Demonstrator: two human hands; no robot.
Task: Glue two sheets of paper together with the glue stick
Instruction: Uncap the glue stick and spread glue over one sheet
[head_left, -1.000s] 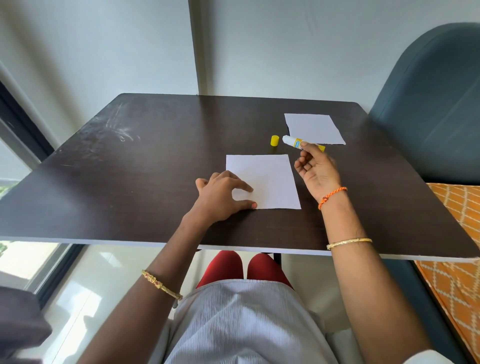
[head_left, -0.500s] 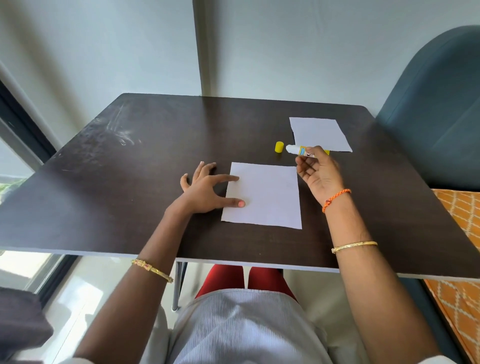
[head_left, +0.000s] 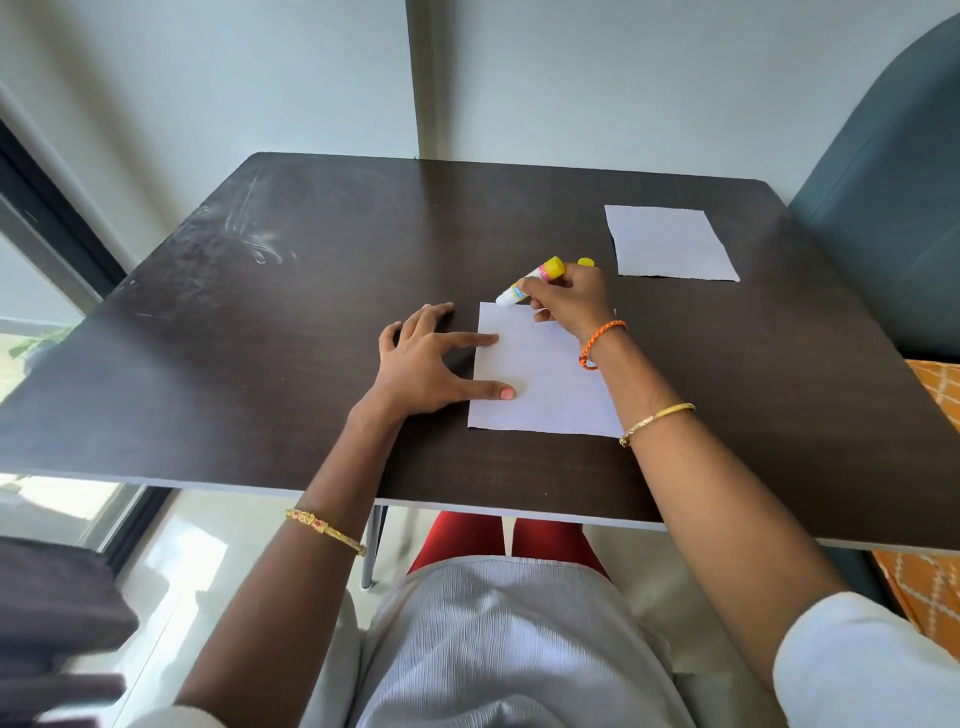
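Observation:
A white sheet of paper lies on the dark table in front of me. My left hand lies flat, with its index finger and thumb pressing the sheet's left edge. My right hand grips the uncapped glue stick, tilted with its white tip down at the sheet's far left corner and its yellow end up. A second white sheet lies at the far right of the table. The yellow cap peeks out just behind my right hand.
A teal chair back stands to the right of the table, with orange patterned fabric below it. A window frame runs along the left. The table's front edge is above my lap.
My right hand turned the glue stick tip-down and brought it left onto the near sheet's far left corner. My left hand stayed pressing the sheet's left edge.

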